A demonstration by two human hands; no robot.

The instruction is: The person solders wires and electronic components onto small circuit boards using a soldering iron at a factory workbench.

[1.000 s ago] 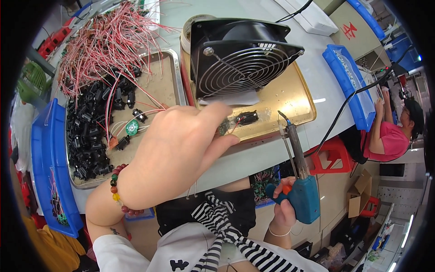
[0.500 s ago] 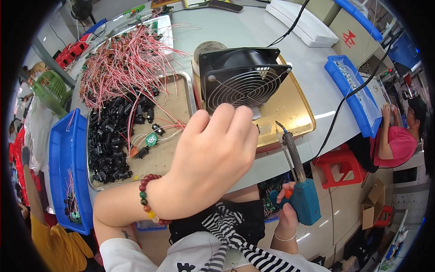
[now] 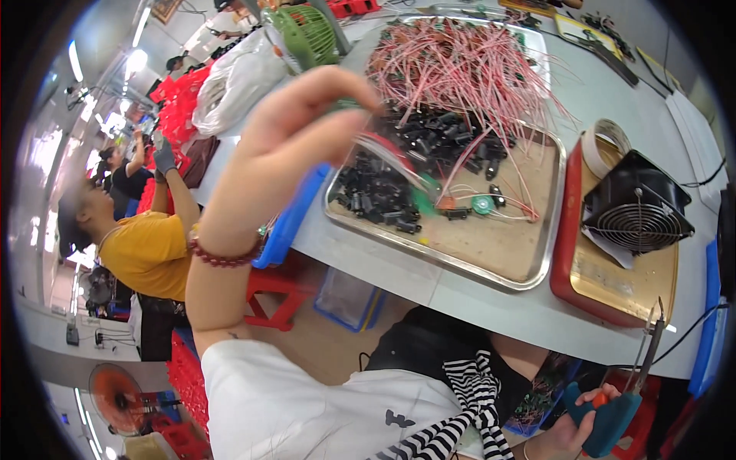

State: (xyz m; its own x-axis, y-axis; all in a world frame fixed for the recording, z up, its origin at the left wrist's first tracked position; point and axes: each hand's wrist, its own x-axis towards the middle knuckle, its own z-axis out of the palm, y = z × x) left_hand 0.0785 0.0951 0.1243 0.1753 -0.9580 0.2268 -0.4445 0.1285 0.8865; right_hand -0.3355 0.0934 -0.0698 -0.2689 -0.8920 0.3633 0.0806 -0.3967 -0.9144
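Note:
My left hand (image 3: 295,134) is raised above the left edge of the metal tray (image 3: 491,264), its fingers curled in a pinch. Something green shows at the fingertips, and blurred red and white wires (image 3: 387,153) trail from below the hand; it looks like a small wired circuit board. My right hand (image 3: 571,433), low at the right, is wrapped round the teal handle of a soldering gun (image 3: 617,422), whose tip points up beside the gold tin. In the tray lie many black plastic parts (image 3: 383,192), a round green board (image 3: 482,204) and loose wires.
A heap of red-and-white wired boards (image 3: 460,69) fills the white tray behind. To the right, a black fan (image 3: 640,203) and a tape roll (image 3: 606,146) stand on the gold tin (image 3: 613,287). A blue bin (image 3: 295,218) sits left; a co-worker in yellow (image 3: 146,253) is beyond.
The view has swung left. My left hand has moved from in front of the fan to beyond the tray's left side, trailing wires. My right hand still holds the soldering gun.

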